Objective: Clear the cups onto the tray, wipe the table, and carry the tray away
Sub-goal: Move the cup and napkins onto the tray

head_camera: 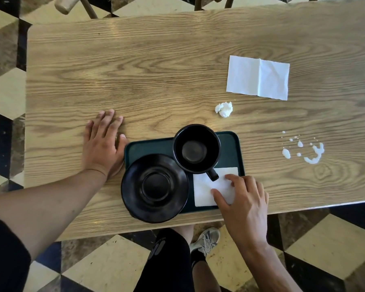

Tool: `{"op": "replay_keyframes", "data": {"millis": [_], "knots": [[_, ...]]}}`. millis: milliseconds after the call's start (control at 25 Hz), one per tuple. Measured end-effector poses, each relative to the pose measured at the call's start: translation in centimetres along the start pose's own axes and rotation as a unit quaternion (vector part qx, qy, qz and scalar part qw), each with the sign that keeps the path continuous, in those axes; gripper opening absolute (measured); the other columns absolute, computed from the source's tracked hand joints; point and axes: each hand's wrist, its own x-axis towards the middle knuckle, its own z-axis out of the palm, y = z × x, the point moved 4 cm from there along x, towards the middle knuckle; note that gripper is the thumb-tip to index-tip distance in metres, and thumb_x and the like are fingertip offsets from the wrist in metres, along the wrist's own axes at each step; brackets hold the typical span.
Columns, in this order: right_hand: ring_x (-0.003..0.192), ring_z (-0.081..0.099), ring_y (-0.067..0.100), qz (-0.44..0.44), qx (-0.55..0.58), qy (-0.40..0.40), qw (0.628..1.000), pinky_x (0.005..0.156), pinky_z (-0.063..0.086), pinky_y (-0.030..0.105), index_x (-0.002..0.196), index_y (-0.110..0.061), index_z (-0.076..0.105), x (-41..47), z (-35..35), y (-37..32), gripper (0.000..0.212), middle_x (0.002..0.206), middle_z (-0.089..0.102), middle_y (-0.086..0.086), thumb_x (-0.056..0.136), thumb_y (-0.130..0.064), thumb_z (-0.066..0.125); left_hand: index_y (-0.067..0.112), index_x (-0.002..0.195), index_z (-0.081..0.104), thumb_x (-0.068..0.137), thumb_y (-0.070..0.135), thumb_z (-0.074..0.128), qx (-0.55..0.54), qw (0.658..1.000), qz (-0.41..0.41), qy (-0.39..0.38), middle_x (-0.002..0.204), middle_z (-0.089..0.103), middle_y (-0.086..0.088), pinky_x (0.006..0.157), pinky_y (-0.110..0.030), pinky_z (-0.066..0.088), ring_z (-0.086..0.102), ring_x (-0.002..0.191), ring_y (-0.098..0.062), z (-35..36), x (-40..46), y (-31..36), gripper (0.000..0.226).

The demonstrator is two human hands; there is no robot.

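A dark green tray (pixel 233 148) sits near the table's front edge. On it stand a black cup (pixel 196 148), empty and upright, and a black saucer (pixel 154 187) that overhangs the tray's left front corner. A folded white napkin (pixel 204 191) lies in the tray's right front part, under the cup's handle. My right hand (pixel 242 199) rests on that napkin, thumb and forefinger pressing its right side. My left hand (pixel 102 142) lies flat on the wooden table (pixel 135 70), fingers spread, touching the tray's left edge.
An unfolded white napkin (pixel 258 77) lies at the back right, with a crumpled paper ball (pixel 224 109) in front of it. A white liquid spill (pixel 303 151) marks the table to the right of the tray. Chair legs (pixel 89 7) stand beyond the far edge.
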Motion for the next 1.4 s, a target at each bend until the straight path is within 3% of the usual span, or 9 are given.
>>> {"op": "replay_keyframes", "data": {"millis": [200, 320, 480, 720, 880, 1080, 1160, 1280, 1400], "knots": [[0.100, 0.055, 0.020, 0.001, -0.008, -0.016, 1.000, 0.090, 0.045, 0.038, 0.119, -0.021, 0.065, 0.0, -0.5, 0.3, 0.044, 0.105, 0.060, -0.005, 0.084, -0.047, 0.074, 0.014, 0.144, 0.049, 0.095, 0.035, 0.038, -0.003, 1.000, -0.005, -0.007, 0.160, 0.039, -0.010, 0.123, -0.048, 0.014, 0.028, 0.151, -0.029, 0.0, 0.1, 0.2, 0.054], [0.089, 0.059, 0.012, 0.036, 0.091, -0.001, 0.995, 0.083, 0.052, 0.034, 0.110, -0.022, 0.068, 1.2, -1.9, 0.3, 0.029, 0.096, 0.062, -0.011, 0.088, -0.041, 0.071, 0.013, 0.144, 0.050, 0.095, 0.036, 0.038, -0.003, 1.000, -0.001, -0.002, 0.159, 0.039, -0.011, 0.123, -0.045, 0.012, 0.028, 0.151, -0.029, 0.0, -0.1, 0.0, 0.055], [0.075, 0.062, 0.003, 0.106, 0.201, 0.098, 0.969, 0.068, 0.046, 0.008, 0.096, -0.020, 0.070, 10.4, -4.4, 2.0, 0.007, 0.087, 0.068, -0.010, 0.092, -0.025, 0.066, 0.010, 0.143, 0.051, 0.095, 0.036, 0.037, -0.001, 1.000, 0.010, 0.011, 0.158, 0.041, -0.014, 0.123, -0.046, 0.014, 0.030, 0.150, -0.032, 0.0, -0.1, 0.0, 0.057], [0.118, 0.049, 0.023, 0.143, 0.145, 0.129, 0.970, 0.102, 0.036, 0.030, 0.117, -0.019, 0.065, 24.9, -3.1, 2.4, 0.036, 0.120, 0.057, 0.002, 0.092, -0.043, 0.060, 0.003, 0.136, 0.058, 0.097, 0.033, 0.040, 0.023, 0.996, 0.063, 0.064, 0.148, 0.051, -0.021, 0.114, -0.059, 0.032, 0.044, 0.139, -0.042, 0.5, 0.2, -0.6, 0.053], [0.117, 0.045, 0.027, 0.162, 0.081, 0.148, 0.972, 0.104, 0.031, 0.035, 0.111, -0.019, 0.067, 27.2, -2.3, 1.8, 0.034, 0.122, 0.055, 0.005, 0.090, -0.045, 0.057, 0.004, 0.136, 0.058, 0.096, 0.032, 0.040, 0.024, 0.995, 0.062, 0.070, 0.149, 0.050, -0.021, 0.114, -0.058, 0.031, 0.044, 0.140, -0.040, 0.5, 0.1, -0.6, 0.052], [0.113, 0.049, 0.025, 0.166, 0.144, 0.190, 0.957, 0.102, 0.034, 0.034, 0.098, -0.020, 0.070, 26.0, -2.3, 1.5, 0.018, 0.113, 0.061, 0.002, 0.088, -0.026, 0.056, 0.006, 0.139, 0.056, 0.096, 0.033, 0.040, 0.017, 0.997, 0.050, 0.058, 0.152, 0.048, -0.018, 0.116, -0.057, 0.029, 0.041, 0.143, -0.037, 0.6, 0.0, -0.6, 0.053], [0.107, 0.054, 0.018, 0.127, 0.210, 0.203, 0.948, 0.098, 0.040, 0.030, 0.097, -0.020, 0.069, 24.6, -2.8, 1.0, 0.016, 0.105, 0.063, -0.004, 0.085, -0.025, 0.061, 0.007, 0.140, 0.056, 0.096, 0.033, 0.040, 0.017, 0.997, 0.048, 0.059, 0.152, 0.048, -0.017, 0.116, -0.057, 0.029, 0.040, 0.143, -0.037, 0.6, -0.1, -0.7, 0.053], [0.081, 0.058, -0.003, 0.093, 0.304, 0.171, 0.933, 0.077, 0.045, 0.015, 0.092, -0.023, 0.068, 22.2, -3.5, -0.2, 0.012, 0.088, 0.066, -0.015, 0.081, -0.022, 0.063, 0.007, 0.140, 0.056, 0.097, 0.033, 0.041, 0.020, 0.997, 0.048, 0.059, 0.151, 0.049, -0.017, 0.115, -0.058, 0.031, 0.041, 0.143, -0.036, 0.6, -0.1, -0.7, 0.052], [0.073, 0.061, 0.003, 0.083, 0.393, 0.149, 0.904, 0.068, 0.048, 0.018, 0.088, -0.024, 0.066, 20.2, -5.0, -0.9, 0.009, 0.083, 0.068, -0.011, 0.082, -0.017, 0.066, 0.008, 0.141, 0.055, 0.097, 0.033, 0.040, 0.021, 0.998, 0.043, 0.050, 0.153, 0.048, -0.016, 0.117, -0.057, 0.030, 0.039, 0.144, -0.035, 0.6, 0.0, -0.6, 0.053]]}}
